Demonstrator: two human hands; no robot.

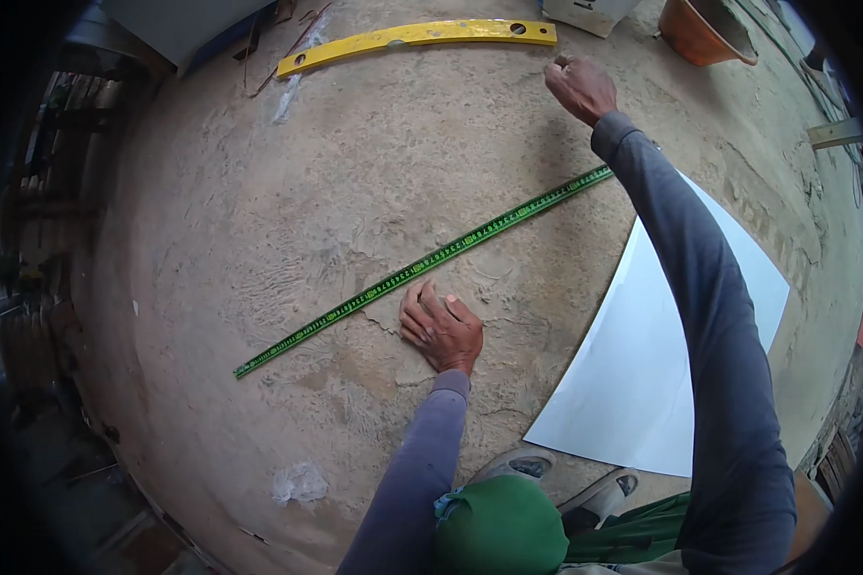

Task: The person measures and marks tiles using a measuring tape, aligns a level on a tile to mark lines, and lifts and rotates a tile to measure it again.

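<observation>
Left hand (441, 331) — fingers slack, loosely bent, just beside green measuring tape (441, 256); right hand (582, 88) — clenched near yellow spirit level (441, 33).

The long green measuring tape (470, 239) looks smooth, also the white flat sheet (633, 364); the brown concrete floor (211, 220) looks rough, the 2 grey cloth sleeves (714, 297) matt.

Rough tan floor (192, 230) (patchy, uneven).
</observation>
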